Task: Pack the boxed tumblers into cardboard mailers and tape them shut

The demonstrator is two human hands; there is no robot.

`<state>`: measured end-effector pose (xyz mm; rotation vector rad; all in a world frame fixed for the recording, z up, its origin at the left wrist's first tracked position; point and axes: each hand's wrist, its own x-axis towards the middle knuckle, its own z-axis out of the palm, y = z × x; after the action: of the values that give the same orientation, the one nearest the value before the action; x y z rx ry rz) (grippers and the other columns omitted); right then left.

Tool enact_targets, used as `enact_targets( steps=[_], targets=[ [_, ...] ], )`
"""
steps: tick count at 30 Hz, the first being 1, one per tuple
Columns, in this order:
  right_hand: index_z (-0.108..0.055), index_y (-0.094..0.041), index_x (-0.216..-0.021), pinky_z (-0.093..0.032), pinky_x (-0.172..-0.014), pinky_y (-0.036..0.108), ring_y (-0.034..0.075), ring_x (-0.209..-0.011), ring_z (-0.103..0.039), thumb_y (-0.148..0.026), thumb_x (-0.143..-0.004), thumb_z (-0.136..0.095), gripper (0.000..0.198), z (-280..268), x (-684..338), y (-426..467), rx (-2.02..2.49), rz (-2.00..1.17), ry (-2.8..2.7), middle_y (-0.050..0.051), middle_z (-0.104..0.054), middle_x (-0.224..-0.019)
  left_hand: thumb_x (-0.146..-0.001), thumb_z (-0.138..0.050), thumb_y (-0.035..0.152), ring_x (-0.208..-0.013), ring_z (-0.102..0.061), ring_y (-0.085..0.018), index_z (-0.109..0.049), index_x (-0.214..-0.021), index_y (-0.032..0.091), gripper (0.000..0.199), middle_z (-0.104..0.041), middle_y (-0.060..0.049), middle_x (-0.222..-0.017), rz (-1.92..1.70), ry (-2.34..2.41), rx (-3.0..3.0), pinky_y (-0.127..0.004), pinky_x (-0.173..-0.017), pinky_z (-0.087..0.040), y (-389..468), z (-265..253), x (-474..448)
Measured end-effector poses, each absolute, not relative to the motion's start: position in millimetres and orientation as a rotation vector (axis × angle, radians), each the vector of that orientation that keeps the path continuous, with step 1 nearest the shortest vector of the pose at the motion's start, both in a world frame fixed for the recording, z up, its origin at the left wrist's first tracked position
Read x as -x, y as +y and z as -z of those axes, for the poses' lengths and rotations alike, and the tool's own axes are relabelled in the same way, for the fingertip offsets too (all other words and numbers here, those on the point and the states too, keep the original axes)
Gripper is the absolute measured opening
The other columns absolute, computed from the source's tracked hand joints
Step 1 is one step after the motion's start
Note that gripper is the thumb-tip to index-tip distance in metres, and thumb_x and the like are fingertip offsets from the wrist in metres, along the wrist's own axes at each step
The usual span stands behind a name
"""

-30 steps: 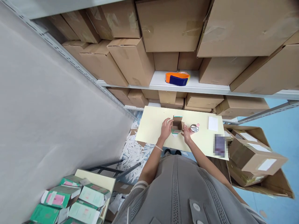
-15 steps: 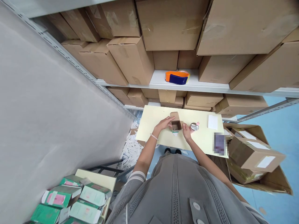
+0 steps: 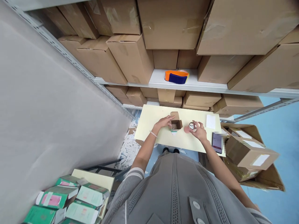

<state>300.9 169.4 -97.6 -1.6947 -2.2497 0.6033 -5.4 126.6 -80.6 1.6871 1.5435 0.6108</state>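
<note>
A small cardboard box (image 3: 176, 125) stands on the pale yellow table (image 3: 149, 119), its flaps raised and its brown inside showing. My left hand (image 3: 164, 121) grips the box at its left side, fingers reaching over to the raised back flap. To the right, my right hand (image 3: 198, 130) has its fingers closed round a round container with a shiny silver top (image 3: 192, 125). A pinkish round patch (image 3: 186, 129) shows beside the container at its lower left; I cannot tell if it is part of it.
A white card (image 3: 210, 121) and a phone (image 3: 217, 142) lie at the table's right. Beyond is a large carton (image 3: 277, 179) of boxes. Shelves with brown boxes (image 3: 128, 56) rise ahead, holding an orange and blue band (image 3: 177, 77). Green boxes (image 3: 52, 197) fill the lower left.
My right hand has left the small box's right side and moved right onto the silver-topped container. My left hand stays on the box.
</note>
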Motion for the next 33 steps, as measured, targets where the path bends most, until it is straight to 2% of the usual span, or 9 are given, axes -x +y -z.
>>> enact_targets(
  steps=[4,10,13,16,19,22,28,33],
  targets=[
    [-0.048,-0.031,-0.140,-0.053,-0.076,0.040,0.029,-0.099,-0.065,-0.034,-0.078,-0.062,0.063,106,-296,169,1.701,-0.694,-2.277,0.012,-0.056,-0.128,-0.071,-0.071,0.017,-0.096,-0.065,-0.020,-0.059,-0.136,0.030,0.068,-0.064,-0.004,-0.111,-0.638,1.547,-1.671,-0.024,-0.080,-0.051,128,81,4],
    [-0.054,-0.027,-0.130,-0.051,-0.077,0.040,0.029,-0.091,-0.066,-0.039,-0.075,-0.064,0.056,90,-294,168,1.662,-0.703,-2.156,0.007,-0.069,-0.108,-0.075,-0.073,0.025,-0.101,-0.066,-0.021,-0.063,-0.130,0.028,0.056,-0.065,-0.005,-0.116,-0.699,1.532,-1.631,-0.026,-0.085,-0.051,128,83,6],
    [-0.054,-0.025,-0.130,-0.052,-0.081,0.041,0.028,-0.088,-0.066,-0.048,-0.076,-0.066,0.060,53,-299,169,1.569,-0.655,-2.029,0.007,-0.070,-0.110,-0.074,-0.074,0.026,-0.107,-0.065,-0.024,-0.064,-0.129,0.027,0.056,-0.066,-0.006,-0.120,-0.682,1.534,-1.651,-0.029,-0.089,-0.051,128,85,7],
    [-0.055,-0.024,-0.130,-0.051,-0.089,0.042,0.028,-0.099,-0.065,-0.054,-0.076,-0.068,0.064,-6,-303,170,1.375,-0.531,-1.992,0.008,-0.067,-0.121,-0.073,-0.073,0.025,-0.109,-0.064,-0.024,-0.064,-0.129,0.028,0.058,-0.067,-0.007,-0.125,-0.670,1.545,-1.674,-0.031,-0.092,-0.050,128,86,6],
    [-0.056,-0.022,-0.130,-0.050,-0.095,0.042,0.029,-0.111,-0.063,-0.054,-0.076,-0.071,0.064,-65,-299,165,1.182,-0.470,-2.045,0.009,-0.065,-0.126,-0.073,-0.073,0.022,-0.113,-0.063,-0.025,-0.064,-0.130,0.027,0.058,-0.067,-0.007,-0.126,-0.651,1.560,-1.727,-0.035,-0.099,-0.047,128,85,4],
    [-0.054,-0.022,-0.133,-0.050,-0.097,0.041,0.029,-0.112,-0.063,-0.053,-0.078,-0.071,0.065,-98,-283,155,1.070,-0.491,-2.105,0.009,-0.064,-0.128,-0.073,-0.074,0.023,-0.118,-0.061,-0.026,-0.063,-0.131,0.026,0.059,-0.068,-0.007,-0.127,-0.671,1.544,-1.748,-0.037,-0.103,-0.045,129,81,0],
    [-0.054,-0.024,-0.135,-0.051,-0.097,0.043,0.030,-0.112,-0.064,-0.049,-0.079,-0.070,0.063,-76,-243,149,0.997,-0.639,-2.266,0.009,-0.066,-0.128,-0.074,-0.073,0.024,-0.118,-0.062,-0.025,-0.063,-0.130,0.027,0.057,-0.069,-0.006,-0.126,-0.716,1.531,-1.766,-0.037,-0.105,-0.043,130,78,-1],
    [-0.056,-0.026,-0.133,-0.051,-0.095,0.045,0.032,-0.111,-0.064,-0.042,-0.077,-0.072,0.060,-49,-226,155,1.034,-0.613,-2.374,0.008,-0.066,-0.129,-0.074,-0.074,0.021,-0.123,-0.059,-0.025,-0.062,-0.131,0.029,0.059,-0.066,-0.005,-0.132,-0.658,1.606,-1.792,-0.039,-0.109,-0.040,131,84,0]
  ],
)
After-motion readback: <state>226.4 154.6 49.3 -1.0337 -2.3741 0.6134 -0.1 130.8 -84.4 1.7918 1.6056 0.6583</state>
